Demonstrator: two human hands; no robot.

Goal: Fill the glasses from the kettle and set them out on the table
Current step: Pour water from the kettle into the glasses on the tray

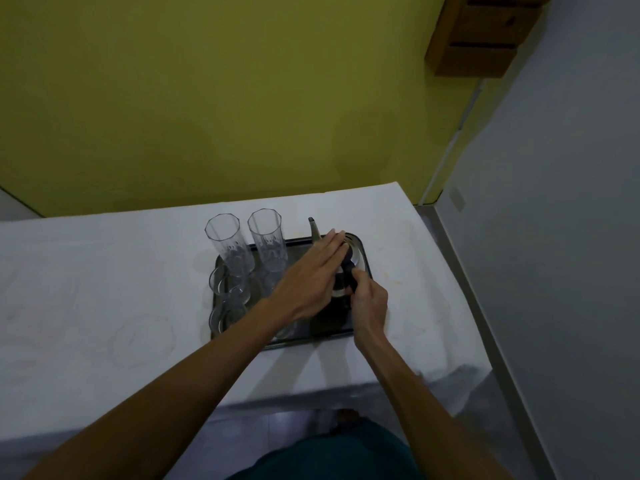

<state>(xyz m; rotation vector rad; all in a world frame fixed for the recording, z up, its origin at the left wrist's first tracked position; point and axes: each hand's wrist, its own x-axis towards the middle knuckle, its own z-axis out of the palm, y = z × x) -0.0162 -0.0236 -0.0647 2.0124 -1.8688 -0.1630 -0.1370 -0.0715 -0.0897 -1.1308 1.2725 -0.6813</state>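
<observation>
A dark tray (365, 258) lies on the white-clothed table (104, 271). On its right stands a metal kettle (355, 252) with a black handle, its spout pointing away from me. My right hand (369, 303) grips the handle from the near side. My left hand (311, 275) lies flat with straight fingers over the kettle's lid. Two tall clear glasses, a left one (227, 247) and a right one (268, 244), stand upright and empty on the tray's far left. Several shorter glasses (225, 289) sit in front of them.
The table's right edge and near edge are close to the tray. A yellow wall rises behind the table. A wooden shelf (481, 36) hangs at the upper right. Faint ring marks show on the cloth left of the tray.
</observation>
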